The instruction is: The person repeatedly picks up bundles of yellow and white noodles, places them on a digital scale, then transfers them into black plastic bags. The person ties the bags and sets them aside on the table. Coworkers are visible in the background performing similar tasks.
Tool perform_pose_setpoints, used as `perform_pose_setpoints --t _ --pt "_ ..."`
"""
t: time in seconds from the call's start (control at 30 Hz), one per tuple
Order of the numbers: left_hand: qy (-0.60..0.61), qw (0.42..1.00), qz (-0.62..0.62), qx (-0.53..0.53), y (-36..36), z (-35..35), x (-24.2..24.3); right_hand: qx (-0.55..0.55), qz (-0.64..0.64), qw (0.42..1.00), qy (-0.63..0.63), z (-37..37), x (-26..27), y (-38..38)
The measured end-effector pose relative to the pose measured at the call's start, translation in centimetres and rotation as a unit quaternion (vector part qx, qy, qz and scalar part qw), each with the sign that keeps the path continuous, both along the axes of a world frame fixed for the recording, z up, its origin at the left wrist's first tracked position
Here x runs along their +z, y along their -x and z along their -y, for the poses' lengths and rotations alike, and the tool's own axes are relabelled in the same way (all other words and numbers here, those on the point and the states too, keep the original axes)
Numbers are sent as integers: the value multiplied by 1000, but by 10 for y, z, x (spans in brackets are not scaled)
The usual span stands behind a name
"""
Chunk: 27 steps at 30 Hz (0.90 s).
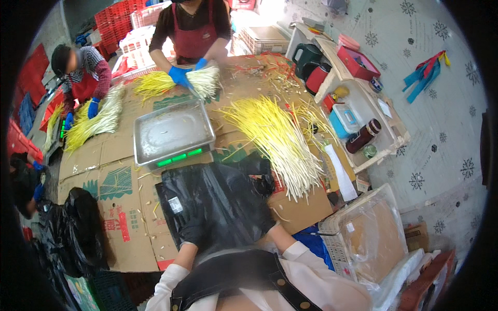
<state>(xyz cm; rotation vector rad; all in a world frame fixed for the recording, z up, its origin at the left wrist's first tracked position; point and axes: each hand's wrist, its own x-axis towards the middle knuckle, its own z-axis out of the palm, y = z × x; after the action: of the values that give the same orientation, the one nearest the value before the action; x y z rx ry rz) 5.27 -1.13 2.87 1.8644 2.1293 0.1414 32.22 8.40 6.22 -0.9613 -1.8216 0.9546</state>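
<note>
Flat on the cardboard-covered table before me lies a black plastic bag (218, 202) with a small white label. My left hand (193, 232), in a black glove, rests on the bag's near left part. On its near right side is my right hand (265, 222), gloved in black too. Black on black hides the fingers, so their grip does not show. Just beyond the bag stands a digital scale with a steel tray (173, 132) and green-lit displays; no chives lie in the tray. To the right, a large heap of yellow chives (276, 144) points its white ends towards me.
Across the table a person in blue gloves handles a chive bundle (206, 81); another at left handles more chives (103, 112). Black bags (83, 229) hang at the left edge. A shelf (350, 77) with a kettle (305, 58) and thermos (363, 136) stands right, above a plastic crate (342, 252).
</note>
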Motion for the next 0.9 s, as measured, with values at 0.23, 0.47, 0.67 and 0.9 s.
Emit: perform_pose_setpoints --t 0.23,0.47,0.67,0.9 --pt "25 999 16 17 -3 -6 17 -362 319 863 -145 -112 9 -91" --pt "17 999 35 24 -8 -8 19 -334 318 881 -99 -171 -14 -75" --pt "35 999 28 24 -7 -13 21 -298 352 879 -119 -208 8 -61" --pt "17 1000 10 20 -8 -14 20 -209 299 910 -198 -243 -7 -28"
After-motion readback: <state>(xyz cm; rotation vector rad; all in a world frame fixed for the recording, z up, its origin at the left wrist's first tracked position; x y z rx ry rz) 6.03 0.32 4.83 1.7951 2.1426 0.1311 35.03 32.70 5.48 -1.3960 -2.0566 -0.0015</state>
